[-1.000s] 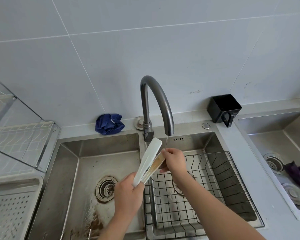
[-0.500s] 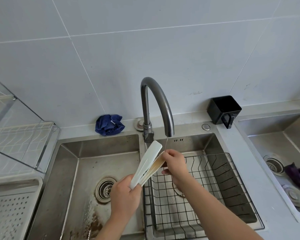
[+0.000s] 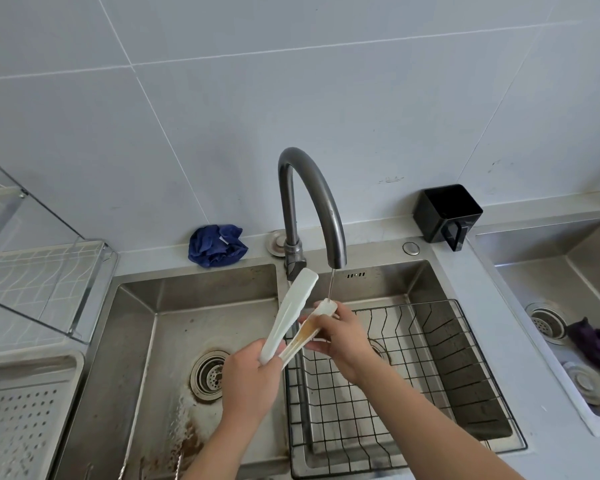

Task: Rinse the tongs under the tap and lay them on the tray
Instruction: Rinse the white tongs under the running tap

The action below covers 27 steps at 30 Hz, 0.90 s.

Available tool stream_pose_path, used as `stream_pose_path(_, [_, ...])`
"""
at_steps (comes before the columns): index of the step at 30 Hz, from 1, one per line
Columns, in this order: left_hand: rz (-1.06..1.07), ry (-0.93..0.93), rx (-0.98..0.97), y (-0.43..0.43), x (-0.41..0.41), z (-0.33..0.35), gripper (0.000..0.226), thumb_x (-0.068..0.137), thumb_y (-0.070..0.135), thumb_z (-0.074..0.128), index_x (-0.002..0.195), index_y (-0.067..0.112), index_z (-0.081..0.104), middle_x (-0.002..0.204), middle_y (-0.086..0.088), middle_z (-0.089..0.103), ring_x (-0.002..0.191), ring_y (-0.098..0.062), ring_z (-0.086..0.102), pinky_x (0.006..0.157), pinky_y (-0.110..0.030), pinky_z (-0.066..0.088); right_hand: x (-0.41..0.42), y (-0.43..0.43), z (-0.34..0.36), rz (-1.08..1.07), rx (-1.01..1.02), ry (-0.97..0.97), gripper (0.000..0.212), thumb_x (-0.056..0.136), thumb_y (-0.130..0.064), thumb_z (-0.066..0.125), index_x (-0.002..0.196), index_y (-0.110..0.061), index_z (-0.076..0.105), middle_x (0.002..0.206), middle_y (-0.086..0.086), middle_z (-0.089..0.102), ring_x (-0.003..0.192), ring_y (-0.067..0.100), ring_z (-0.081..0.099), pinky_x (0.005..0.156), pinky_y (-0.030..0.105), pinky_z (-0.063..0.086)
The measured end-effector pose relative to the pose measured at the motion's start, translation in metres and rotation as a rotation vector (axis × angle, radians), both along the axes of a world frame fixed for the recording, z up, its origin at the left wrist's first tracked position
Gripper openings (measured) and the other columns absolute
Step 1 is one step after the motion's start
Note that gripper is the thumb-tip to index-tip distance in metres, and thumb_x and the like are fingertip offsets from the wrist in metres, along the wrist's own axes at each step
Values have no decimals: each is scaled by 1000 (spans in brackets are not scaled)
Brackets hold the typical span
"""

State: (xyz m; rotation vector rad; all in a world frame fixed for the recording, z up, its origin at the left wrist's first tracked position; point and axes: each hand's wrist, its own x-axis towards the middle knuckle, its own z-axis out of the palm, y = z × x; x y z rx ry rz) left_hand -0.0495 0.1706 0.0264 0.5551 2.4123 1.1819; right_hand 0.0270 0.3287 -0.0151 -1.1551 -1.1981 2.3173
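The white tongs [image 3: 291, 317] are held above the divider between the two sink basins. Their long axis slants from lower left, near the person, up toward the tap [image 3: 312, 195]. The left hand [image 3: 250, 379] has its grip curled around the joined end. The right hand [image 3: 340, 337] pinches the tip of one arm, which carries a brown stain, under the thin water stream [image 3: 331, 285]. The other arm stands free, spread away from it. The perforated tray [image 3: 32, 358] lies on the worktop well apart to the left, on the left hand's side. I judge that this hand is the nearer one and could carry the tongs there, joined end first, once the stain is rinsed off.
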Motion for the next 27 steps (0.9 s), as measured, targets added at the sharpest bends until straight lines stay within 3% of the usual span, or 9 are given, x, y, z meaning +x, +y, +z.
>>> stream_pose_path(2, [-26,28,-41,7,0,2,14,84,16,64,77,20,75,64,-9,68,54,-24,56,54,-45,49,-1,-8,-2,15,-1,-10,41,76,4,67,115,3,55,96,22,74,79,34,75,66,42,62])
stream_pose_path(5, [-29,34,-44,12,2,2,14,84,15,64,78,21,75,65,-6,70,62,-30,62,58,-46,51,-6,-9,0,-56,53,-83,22,82,8,62,104,6,57,89,24,65,68,31,74,59,40,62])
stream_pose_path(7, [-16,25,-6,13,6,3,14,83,21,63,78,26,75,70,-4,73,63,-24,65,59,-45,53,-10,-2,3,-117,133,-165,6,98,-5,57,101,0,59,83,21,65,59,27,72,52,38,61])
stream_pose_path(9, [16,7,41,16,9,4,18,78,31,59,78,25,76,73,-4,75,67,-22,67,62,-44,55,-12,1,4,-147,187,-222,20,106,-23,52,102,-5,59,76,17,66,54,25,70,48,35,58])
stream_pose_path(12, [48,29,78,21,7,2,20,79,30,61,75,15,75,69,-7,73,67,-28,67,60,-43,53,-16,-17,9,-54,105,-115,16,99,-17,64,109,-7,55,82,17,74,64,25,75,54,35,59])
stream_pose_path(16, [81,71,81,24,1,1,11,82,22,70,74,17,75,58,-6,67,56,-23,61,55,-42,50,-9,-32,5,82,58,-22,33,86,-2,74,113,3,55,93,25,74,73,29,75,59,37,60])
stream_pose_path(22, [-58,249,-3,16,9,-2,25,79,32,58,64,13,64,47,0,53,46,-25,51,44,-42,44,-4,1,6,-191,112,-163,14,103,-16,60,106,-2,59,86,24,70,83,42,75,75,58,64])
stream_pose_path(25, [-59,337,-41,18,7,1,14,73,27,57,61,20,58,46,6,45,45,-17,41,45,-30,32,-1,-19,5,14,19,-68,33,90,-8,72,116,3,55,97,32,69,76,32,75,66,45,64])
stream_pose_path(27, [-30,314,-64,22,4,-1,17,69,27,54,69,16,67,51,3,54,51,-22,49,48,-34,41,1,-33,4,163,-56,1,51,77,-3,75,122,6,54,95,25,69,71,25,72,62,37,61])
